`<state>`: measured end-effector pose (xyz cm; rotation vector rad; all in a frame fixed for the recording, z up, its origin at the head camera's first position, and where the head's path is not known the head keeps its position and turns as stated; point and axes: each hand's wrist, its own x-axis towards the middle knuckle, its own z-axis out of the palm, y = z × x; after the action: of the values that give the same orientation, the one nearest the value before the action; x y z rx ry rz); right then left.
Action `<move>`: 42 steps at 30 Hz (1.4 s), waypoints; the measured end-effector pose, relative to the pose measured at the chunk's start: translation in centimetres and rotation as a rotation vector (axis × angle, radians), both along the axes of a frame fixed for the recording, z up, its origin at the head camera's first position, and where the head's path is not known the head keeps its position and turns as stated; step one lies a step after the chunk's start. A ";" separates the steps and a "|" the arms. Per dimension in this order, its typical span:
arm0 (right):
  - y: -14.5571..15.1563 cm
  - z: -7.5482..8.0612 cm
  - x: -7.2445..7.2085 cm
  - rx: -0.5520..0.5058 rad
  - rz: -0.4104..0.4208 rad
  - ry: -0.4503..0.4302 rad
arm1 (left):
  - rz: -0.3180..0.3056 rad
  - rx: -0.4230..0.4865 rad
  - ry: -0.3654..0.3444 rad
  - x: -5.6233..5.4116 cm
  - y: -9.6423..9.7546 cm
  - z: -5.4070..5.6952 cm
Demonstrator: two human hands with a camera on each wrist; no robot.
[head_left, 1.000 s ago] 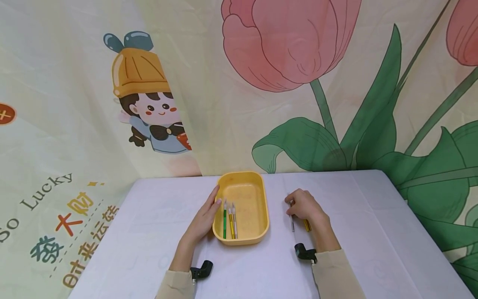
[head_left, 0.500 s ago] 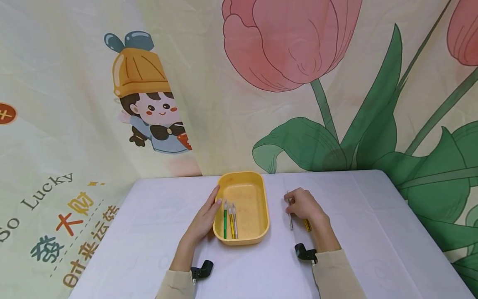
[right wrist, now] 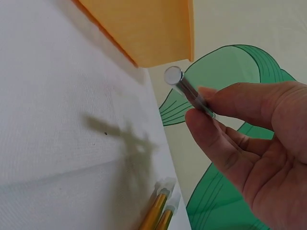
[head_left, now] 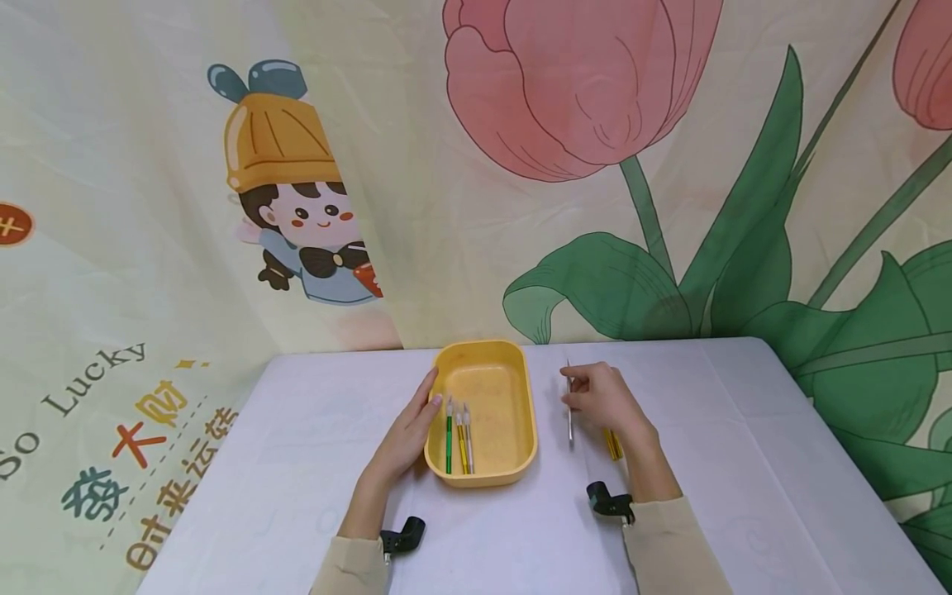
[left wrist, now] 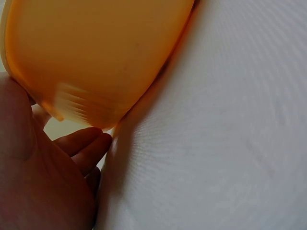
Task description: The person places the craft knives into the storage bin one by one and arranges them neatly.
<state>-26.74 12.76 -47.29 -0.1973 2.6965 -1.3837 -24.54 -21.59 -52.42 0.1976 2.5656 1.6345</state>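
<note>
My left hand (head_left: 405, 434) grips the left side of a yellow plastic tray (head_left: 502, 388), thumb at the rim and fingers along the outer wall. The left wrist view shows the fingertips (left wrist: 98, 146) low on that wall. My right hand (head_left: 606, 401) pinches a slim silver craft knife (head_left: 570, 426) between thumb and fingers, right of the tray. In the right wrist view its round metal end (right wrist: 173, 75) points toward the camera, above the cloth. In the tray lie a green craft knife (head_left: 449, 442), a gold one (head_left: 462, 450) and a silver one (head_left: 468, 446).
Two gold craft knives with clear caps (right wrist: 156, 211) lie on the white cloth-covered table (head_left: 297, 463) under my right wrist. A printed curtain (head_left: 439, 248) hangs behind the table's back edge.
My right hand has lifted the silver craft knife and moved it slightly left and away from me, uncovering more of the gold ones. The left hand and tray stay in place.
</note>
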 end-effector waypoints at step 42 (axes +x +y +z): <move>-1.0 2.0 0.8 -0.048 -0.004 0.133 | 0.003 -0.010 0.004 0.1 -0.2 0.0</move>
<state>-25.98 11.72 -45.27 -0.2988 2.7720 -1.4874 -24.44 -21.74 -52.40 0.1959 2.5781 1.6230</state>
